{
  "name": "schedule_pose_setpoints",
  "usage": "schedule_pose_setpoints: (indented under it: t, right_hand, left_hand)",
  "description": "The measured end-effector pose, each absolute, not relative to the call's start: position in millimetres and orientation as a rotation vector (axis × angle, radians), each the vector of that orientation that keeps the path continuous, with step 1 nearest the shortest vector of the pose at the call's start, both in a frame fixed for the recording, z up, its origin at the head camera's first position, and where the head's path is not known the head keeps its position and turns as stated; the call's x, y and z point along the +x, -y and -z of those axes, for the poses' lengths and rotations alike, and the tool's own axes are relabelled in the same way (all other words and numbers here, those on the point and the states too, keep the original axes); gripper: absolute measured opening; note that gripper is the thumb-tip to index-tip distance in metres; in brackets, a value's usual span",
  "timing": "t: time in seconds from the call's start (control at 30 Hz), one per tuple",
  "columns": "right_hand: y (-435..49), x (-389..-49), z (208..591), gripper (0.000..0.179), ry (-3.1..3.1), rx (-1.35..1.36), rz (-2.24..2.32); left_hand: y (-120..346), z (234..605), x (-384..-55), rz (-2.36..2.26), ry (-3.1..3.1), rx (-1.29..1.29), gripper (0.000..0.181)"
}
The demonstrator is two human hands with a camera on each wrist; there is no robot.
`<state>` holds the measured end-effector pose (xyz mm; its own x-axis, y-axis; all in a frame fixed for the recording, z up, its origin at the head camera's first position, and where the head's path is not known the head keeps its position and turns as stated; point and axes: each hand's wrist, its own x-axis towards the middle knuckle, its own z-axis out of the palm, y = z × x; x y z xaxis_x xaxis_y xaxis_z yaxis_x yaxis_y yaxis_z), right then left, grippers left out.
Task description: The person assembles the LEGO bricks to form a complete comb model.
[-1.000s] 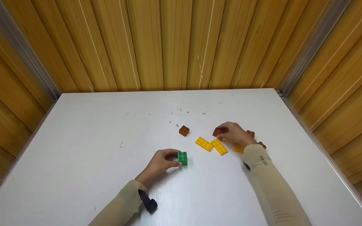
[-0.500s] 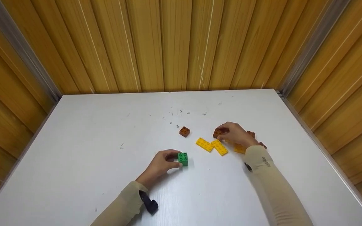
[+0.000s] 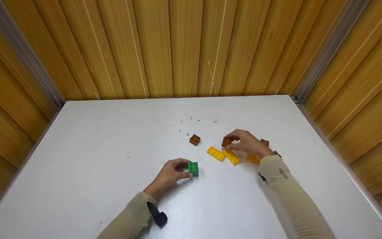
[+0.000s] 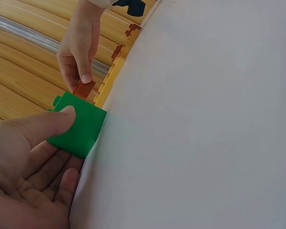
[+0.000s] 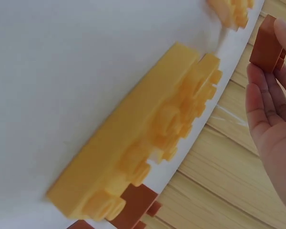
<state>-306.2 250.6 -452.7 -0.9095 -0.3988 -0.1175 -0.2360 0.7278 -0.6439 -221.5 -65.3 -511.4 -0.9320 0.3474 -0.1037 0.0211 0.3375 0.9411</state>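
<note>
My left hand [image 3: 168, 173] pinches a green toy brick [image 3: 193, 169] between thumb and fingers, low at the tabletop. In the left wrist view the thumb presses the green brick's [image 4: 81, 126] near side. Farther off to the right, my right hand [image 3: 246, 143] pinches a small brown toy brick [image 3: 226, 142] by its sides. The right wrist view shows this brown brick [image 5: 266, 46] raised off the table, its studs facing right. Two flat yellow bricks lie just below it, the left one [image 3: 216, 153] meeting the right one [image 3: 232, 157] at a corner.
Another brown brick [image 3: 195, 139] lies alone left of the right hand. Beneath the right wrist are more yellow bricks [image 3: 253, 158], partly hidden, and brown bricks [image 3: 264, 142] beside them. The white table [image 3: 95, 149] backs onto wood-patterned walls [image 3: 184, 49].
My right hand has lifted its brown brick and shifted slightly left, towards the flat yellow bricks. The left hand keeps hold of the green brick in about the same place.
</note>
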Motion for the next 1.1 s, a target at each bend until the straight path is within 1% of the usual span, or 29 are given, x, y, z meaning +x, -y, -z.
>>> schedule_pose_setpoints:
  t: [0.23, 0.8, 1.1]
  right_hand:
    - [-243.8, -296.9, 449.1, 0.044, -2.661, -0.691, 0.989]
    - [-211.2, -275.6, 434.3, 0.043, -2.584, -1.053, 0.928]
    - [-193.9, -266.8, 428.1, 0.043, -2.526, -1.141, 0.891]
  left_hand:
    - [66.1, 510.8, -221.6, -1.648, -2.293, 0.348, 0.039]
    - [65.9, 512.3, -221.4, -1.645, -2.302, 0.368, 0.040]
    - [65.6, 510.4, -221.7, -1.612, -2.336, 0.357, 0.039]
